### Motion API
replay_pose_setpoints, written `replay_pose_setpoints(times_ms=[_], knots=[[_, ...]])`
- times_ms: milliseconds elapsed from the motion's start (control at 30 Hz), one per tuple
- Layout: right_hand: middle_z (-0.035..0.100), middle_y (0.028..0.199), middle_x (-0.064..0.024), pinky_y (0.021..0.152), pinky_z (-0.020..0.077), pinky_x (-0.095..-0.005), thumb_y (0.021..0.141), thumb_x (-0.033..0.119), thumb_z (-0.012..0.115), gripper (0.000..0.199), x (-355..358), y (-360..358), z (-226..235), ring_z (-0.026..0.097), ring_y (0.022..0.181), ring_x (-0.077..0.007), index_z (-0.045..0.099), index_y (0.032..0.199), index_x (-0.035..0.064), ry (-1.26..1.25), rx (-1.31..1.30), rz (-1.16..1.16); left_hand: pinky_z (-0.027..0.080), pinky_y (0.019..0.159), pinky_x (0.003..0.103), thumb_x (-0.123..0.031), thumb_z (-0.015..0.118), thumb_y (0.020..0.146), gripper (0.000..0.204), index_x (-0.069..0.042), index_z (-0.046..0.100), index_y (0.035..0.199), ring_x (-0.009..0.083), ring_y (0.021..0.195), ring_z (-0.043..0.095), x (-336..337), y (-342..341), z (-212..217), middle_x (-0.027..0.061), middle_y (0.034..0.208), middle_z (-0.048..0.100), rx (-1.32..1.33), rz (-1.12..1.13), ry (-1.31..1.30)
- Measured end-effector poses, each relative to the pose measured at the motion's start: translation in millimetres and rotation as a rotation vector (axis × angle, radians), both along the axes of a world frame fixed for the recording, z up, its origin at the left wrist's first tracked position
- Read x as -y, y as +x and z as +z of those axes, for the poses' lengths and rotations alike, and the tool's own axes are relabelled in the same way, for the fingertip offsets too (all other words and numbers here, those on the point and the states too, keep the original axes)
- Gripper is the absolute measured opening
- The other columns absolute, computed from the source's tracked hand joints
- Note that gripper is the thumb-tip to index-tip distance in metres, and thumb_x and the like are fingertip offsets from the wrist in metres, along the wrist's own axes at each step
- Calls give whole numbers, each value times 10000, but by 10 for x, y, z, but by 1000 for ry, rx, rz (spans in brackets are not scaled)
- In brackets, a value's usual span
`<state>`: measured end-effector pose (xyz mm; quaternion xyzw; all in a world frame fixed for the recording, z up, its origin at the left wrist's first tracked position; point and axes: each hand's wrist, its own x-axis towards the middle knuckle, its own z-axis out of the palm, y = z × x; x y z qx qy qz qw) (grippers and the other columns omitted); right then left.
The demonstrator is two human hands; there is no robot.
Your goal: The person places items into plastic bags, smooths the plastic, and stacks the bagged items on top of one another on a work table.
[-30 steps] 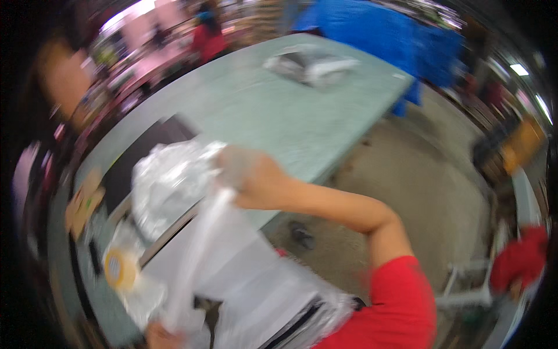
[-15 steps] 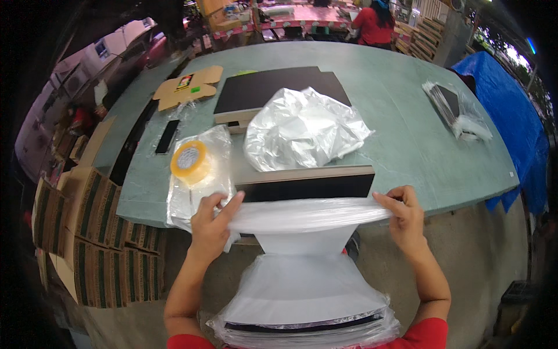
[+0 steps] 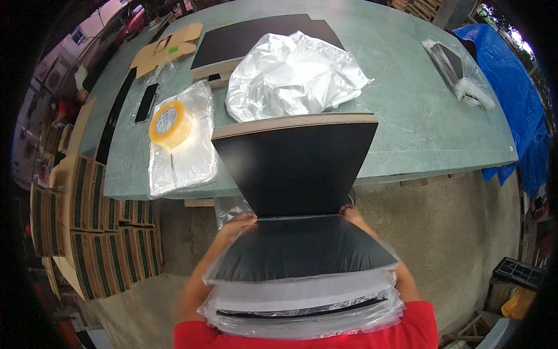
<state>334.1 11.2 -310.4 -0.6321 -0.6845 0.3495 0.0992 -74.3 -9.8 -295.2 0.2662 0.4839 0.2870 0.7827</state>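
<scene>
Flat black panel stack, plastic-sleeved

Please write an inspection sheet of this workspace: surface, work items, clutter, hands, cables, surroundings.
Surface: green table, worn top.
Work items: black board leaning from the table edge toward the person; stack of boards in clear bags at the chest.
Clutter: tape roll on a flat clear bag; crumpled plastic sheet; cardboard piece; bagged item far right.
Hands: left hand and right hand at the board's lower edge; grip partly hidden.
Cables: nothing seen.
Surroundings: stacked cartons on the left; blue tarp on the right; concrete floor.
</scene>
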Motion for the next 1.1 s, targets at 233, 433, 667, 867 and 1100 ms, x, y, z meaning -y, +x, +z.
replay_pose_setpoints(times_ms=[233, 433, 667, 867, 1100], knots=[[595, 830, -163, 673, 448, -351, 781, 173, 528, 213, -233, -8, 1370, 581, 802, -249, 574, 903, 4, -118, -114, -145, 445, 649, 298, -168, 598, 751, 218, -17, 542, 898, 192, 769, 561, -247, 166, 1345, 88, 814, 581, -1096, -283, 815], [473, 1108, -230, 910, 312, -438, 850, 216, 478, 340, 11, -636, 2513, 418, 1081, -348, 497, 1080, -33, -430, -1176, 1367, 414, 708, 319, -268, 572, 771, 290, -23, 560, 927, 250, 834, 543, -56, 719, 2776, 131, 885, 558, 174, -1312, 743], [514, 1080, -209, 846, 384, -357, 795, 471, 480, 579, -189, -697, 2, 493, 995, -303, 511, 1063, -41, -520, -502, 669, 407, 696, 332, -272, 539, 783, 271, -10, 534, 853, 249, 796, 534, -172, 839, 855, 144, 868, 540, -892, -851, 687], [554, 699, -116, 598, 404, -329, 808, 432, 489, 489, -253, -1228, 1790, 493, 644, -179, 530, 817, -55, -194, -915, 624, 328, 785, 278, -359, 451, 823, 390, -10, 482, 993, 148, 881, 432, -481, 1485, 2168, 77, 916, 468, -452, -211, 863], [553, 763, -11, 619, 416, -243, 712, 80, 612, 135, -376, -1152, 2481, 500, 701, -81, 555, 816, 15, 27, -1196, 276, 379, 781, 293, -314, 629, 668, 604, 29, 419, 1119, 172, 852, 488, -365, 1303, 2784, 122, 1012, 464, -467, -38, 967]])
